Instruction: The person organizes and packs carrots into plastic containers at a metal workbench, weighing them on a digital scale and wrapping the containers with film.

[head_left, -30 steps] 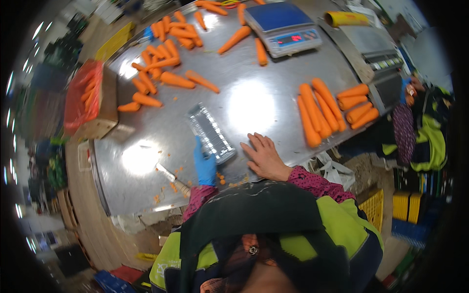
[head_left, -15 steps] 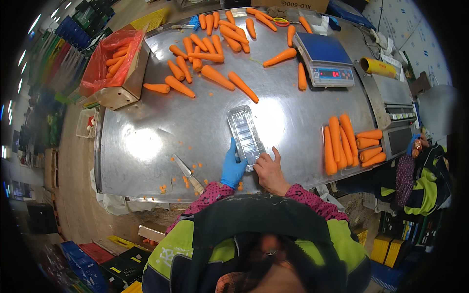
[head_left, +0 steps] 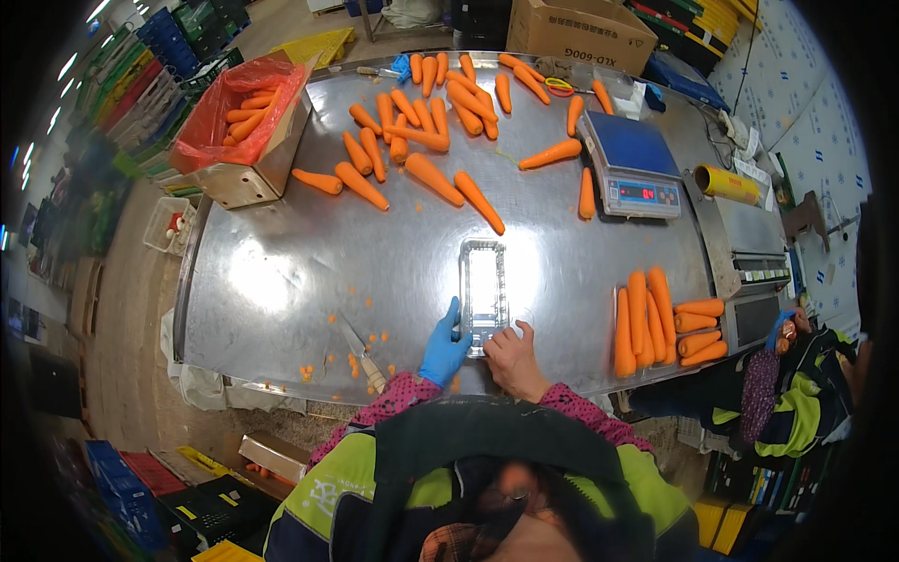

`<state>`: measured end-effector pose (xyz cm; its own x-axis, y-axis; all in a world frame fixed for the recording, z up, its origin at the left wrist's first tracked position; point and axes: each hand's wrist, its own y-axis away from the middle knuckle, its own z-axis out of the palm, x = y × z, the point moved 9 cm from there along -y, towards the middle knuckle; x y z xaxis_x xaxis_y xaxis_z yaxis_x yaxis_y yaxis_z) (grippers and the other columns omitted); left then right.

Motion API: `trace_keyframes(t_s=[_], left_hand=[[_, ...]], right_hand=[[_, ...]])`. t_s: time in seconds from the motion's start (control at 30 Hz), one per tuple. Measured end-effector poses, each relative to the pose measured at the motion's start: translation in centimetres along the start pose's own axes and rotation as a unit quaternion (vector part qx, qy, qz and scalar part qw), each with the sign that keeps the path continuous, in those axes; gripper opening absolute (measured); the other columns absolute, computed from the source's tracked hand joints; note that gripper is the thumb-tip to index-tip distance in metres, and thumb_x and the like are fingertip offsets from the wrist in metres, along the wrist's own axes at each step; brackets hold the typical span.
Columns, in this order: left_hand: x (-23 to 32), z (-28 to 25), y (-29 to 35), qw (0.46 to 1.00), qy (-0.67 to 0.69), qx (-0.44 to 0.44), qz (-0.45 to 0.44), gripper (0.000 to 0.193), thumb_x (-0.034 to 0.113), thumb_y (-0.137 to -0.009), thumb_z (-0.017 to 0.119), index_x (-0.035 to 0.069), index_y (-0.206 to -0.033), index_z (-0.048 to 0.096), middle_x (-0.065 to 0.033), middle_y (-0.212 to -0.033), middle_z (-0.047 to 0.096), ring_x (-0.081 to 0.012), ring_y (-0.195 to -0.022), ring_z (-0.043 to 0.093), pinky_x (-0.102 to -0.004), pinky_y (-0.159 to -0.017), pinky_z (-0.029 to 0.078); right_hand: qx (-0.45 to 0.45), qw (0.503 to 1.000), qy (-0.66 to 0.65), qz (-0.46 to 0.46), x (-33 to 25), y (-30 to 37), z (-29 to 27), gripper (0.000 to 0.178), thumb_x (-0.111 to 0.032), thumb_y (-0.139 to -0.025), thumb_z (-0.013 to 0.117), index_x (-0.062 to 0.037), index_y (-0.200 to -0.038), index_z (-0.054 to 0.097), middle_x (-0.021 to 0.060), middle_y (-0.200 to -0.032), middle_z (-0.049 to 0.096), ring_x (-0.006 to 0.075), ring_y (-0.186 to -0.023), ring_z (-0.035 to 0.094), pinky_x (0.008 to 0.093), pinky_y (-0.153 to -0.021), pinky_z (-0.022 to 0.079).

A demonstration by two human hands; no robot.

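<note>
Both the gloved left hand (head_left: 444,354) and bare right hand (head_left: 515,362) grip, fingers (head_left: 453,314) bent, a clear oblong plastic tray (head_left: 484,314).

Red lit digits stand on the display (head_left: 638,193) of the scale (head_left: 629,150). Behind the scale, the cardboard box (head_left: 554,36) carries dark characters, with letters and digits below. To the scale's right, the yellow roll (head_left: 726,184) has small reddish print, and farther right, the pale wall (head_left: 803,117) shows repeated blue signs.
</note>
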<state>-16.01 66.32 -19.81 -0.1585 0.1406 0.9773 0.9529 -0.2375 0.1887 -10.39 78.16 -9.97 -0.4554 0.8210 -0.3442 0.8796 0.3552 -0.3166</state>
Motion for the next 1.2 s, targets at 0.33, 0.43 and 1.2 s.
trace_keyframes(t_s=[0.33, 0.43, 1.2], left_hand=[[-0.8, -0.3, 1.7, 0.998, 0.019, -0.052, -0.031, 0.077, 0.006, -0.089, 0.064, 0.017, -0.157, 0.031, -0.0134, -0.128, 0.060, -0.0121, -0.086, 0.058, -0.0280, -0.083, 0.052], [0.5, -3.0, 1.7, 0.999, 0.002, -0.039, -0.029, 0.076, 0.006, -0.089, 0.064, 0.019, -0.157, 0.033, -0.0129, -0.129, 0.060, -0.0117, -0.087, 0.057, -0.0285, -0.084, 0.051], [-1.3, -44.5, -35.6, 0.884, -0.150, 0.443, 0.017, 0.094, 0.031, -0.073, 0.084, 0.002, -0.150, 0.039, -0.0269, -0.152, 0.036, -0.0376, -0.134, 0.046, -0.0422, -0.111, 0.040]], right_hand=[[0.017, 0.999, -0.018, 0.027, 1.4, 0.9, -1.6, 0.013, -0.011, -0.078, 0.072, -0.0120, -0.087, 0.063, 0.0047, -0.089, 0.057, 0.0242, -0.093, 0.056, 0.0469, -0.095, 0.033], [-0.007, 0.999, 0.005, 0.039, 3.0, 1.4, -2.0, 0.013, -0.014, -0.078, 0.073, -0.0126, -0.085, 0.063, 0.0045, -0.089, 0.057, 0.0243, -0.093, 0.056, 0.0463, -0.093, 0.033], [0.252, 0.827, 0.106, 0.491, 10.3, 19.5, -2.6, 0.074, -0.053, -0.093, 0.062, -0.0072, -0.149, 0.045, 0.0257, -0.148, 0.045, 0.0424, -0.136, 0.039, 0.0561, -0.108, 0.030]])
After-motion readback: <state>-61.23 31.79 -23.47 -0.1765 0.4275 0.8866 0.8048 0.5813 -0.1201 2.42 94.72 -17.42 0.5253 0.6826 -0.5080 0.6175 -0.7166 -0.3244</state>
